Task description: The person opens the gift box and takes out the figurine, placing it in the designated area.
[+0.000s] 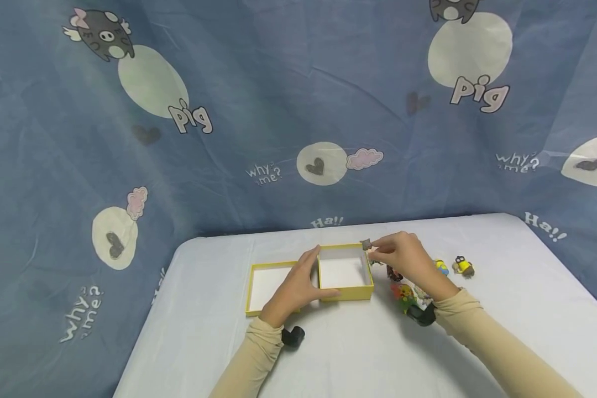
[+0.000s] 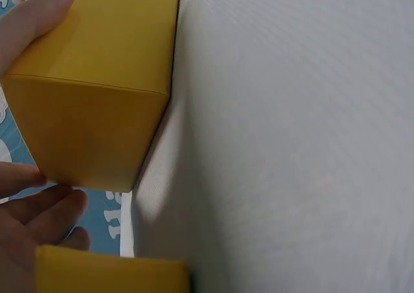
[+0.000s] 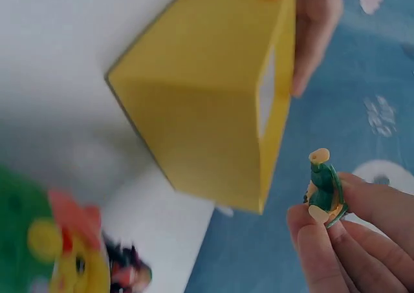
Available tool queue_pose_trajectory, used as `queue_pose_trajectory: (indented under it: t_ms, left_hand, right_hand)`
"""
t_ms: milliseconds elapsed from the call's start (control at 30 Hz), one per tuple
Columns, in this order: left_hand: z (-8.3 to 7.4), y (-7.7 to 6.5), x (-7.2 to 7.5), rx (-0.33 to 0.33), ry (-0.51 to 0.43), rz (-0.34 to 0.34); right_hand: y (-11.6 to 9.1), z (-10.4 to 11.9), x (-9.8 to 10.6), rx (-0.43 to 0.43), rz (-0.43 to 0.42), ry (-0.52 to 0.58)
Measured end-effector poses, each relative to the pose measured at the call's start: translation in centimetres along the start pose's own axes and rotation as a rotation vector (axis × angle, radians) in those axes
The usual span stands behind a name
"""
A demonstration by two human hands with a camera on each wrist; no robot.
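A yellow box [image 1: 347, 293] with a white inside stands uncovered on the table. My left hand [image 1: 298, 282] holds it from the left, with the thumb on the front wall and the fingers toward the back corner. My right hand [image 1: 403, 254] pinches a small figurine [image 3: 325, 193] near the box's back right corner. Green and tan show on the figurine in the right wrist view; in the head view it is a small greyish shape above rim height. Fingertips hide part of it.
Left of the box lies a shallow yellow lid [image 1: 266, 290], white inside, partly behind the left hand. Several small figurines sit to the right, among them a yellow-and-red one [image 1: 404, 293] and a yellow-and-brown one [image 1: 463, 267]. A patterned blue curtain [image 1: 278, 110] hangs behind the white table [image 1: 348, 354].
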State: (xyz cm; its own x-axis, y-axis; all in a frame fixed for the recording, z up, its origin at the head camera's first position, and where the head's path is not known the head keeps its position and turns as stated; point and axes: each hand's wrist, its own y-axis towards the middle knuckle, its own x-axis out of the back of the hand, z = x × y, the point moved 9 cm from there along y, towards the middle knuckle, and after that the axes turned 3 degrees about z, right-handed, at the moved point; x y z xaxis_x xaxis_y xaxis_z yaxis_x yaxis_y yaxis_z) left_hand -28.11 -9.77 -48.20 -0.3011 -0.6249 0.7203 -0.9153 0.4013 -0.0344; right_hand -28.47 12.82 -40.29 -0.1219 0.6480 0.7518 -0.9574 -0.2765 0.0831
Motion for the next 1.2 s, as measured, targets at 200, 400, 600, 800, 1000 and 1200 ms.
queue_pose_trajectory:
  t_ms: [200,400,600,800,1000,1200]
  left_hand:
    - [-0.2,0.1,0.1,-0.010,0.001,-0.007]
    - [-0.1,0.2,0.0,-0.008,0.002,-0.004]
    - [-0.1,0.1,-0.1,-0.005,-0.006,-0.004]
    - [-0.1,0.0,-0.2,-0.008,-0.004,-0.011]
    - [-0.1,0.2,-0.2,-0.018,0.006,-0.022]
    - [-0.1,0.3,0.0,-0.025,0.016,-0.041]
  right_hand:
    - [-1.5,-2.0,2.6,-0.064,-0.028,-0.030]
    - [-3.5,-4.5,4.2,-0.112,-0.047,-0.074]
    - [-5.5,-7.5,5.0,-0.158,-0.046,-0.082]
    - [-7.7,-10.3,6.0,-0.198,-0.066,-0.124]
    - [-9.5,-12.8,6.9,-0.258,-0.094,-0.163]
    - [-10.8,-14.9,7.3,-0.296,-0.093,-0.179]
